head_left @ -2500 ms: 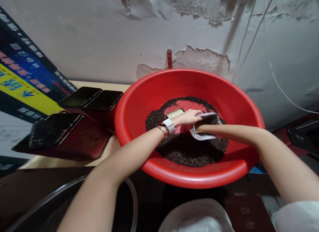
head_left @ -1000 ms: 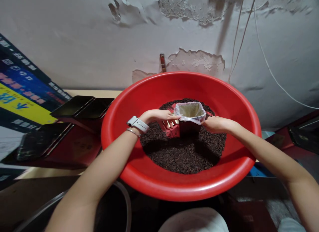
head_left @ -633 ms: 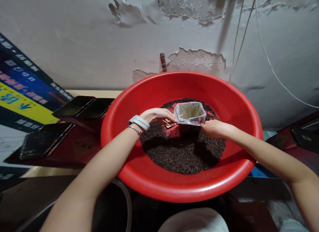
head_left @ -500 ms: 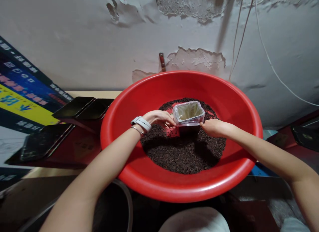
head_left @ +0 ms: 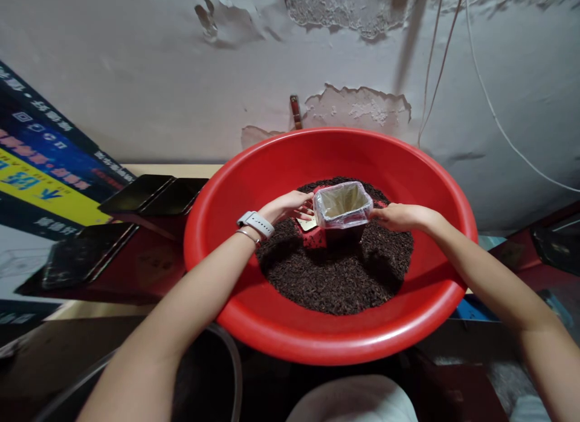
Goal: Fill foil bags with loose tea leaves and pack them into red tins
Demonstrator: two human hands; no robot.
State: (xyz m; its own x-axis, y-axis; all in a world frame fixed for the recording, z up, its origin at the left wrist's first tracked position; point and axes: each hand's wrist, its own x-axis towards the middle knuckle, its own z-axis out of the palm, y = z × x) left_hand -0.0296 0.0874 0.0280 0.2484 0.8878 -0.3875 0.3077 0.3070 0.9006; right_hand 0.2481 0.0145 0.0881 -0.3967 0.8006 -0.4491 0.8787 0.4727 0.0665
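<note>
Peeling grey plaster forms the wall (head_left: 158,65) behind a counter (head_left: 176,169) that carries a big red basin (head_left: 281,162). Dark loose tea leaves (head_left: 335,277) lie heaped in the basin's bottom. Standing upright among them is a small dark box (head_left: 343,233) lined with a clear plastic bag (head_left: 342,204), whose mouth is folded over the rim. The left hand (head_left: 290,205), with a white watch (head_left: 256,223) on its wrist, touches the bag's left edge with loosely curled fingers. The right hand (head_left: 399,216) pinches the bag's right edge. Left of the basin stand dark red tins (head_left: 118,240).
</note>
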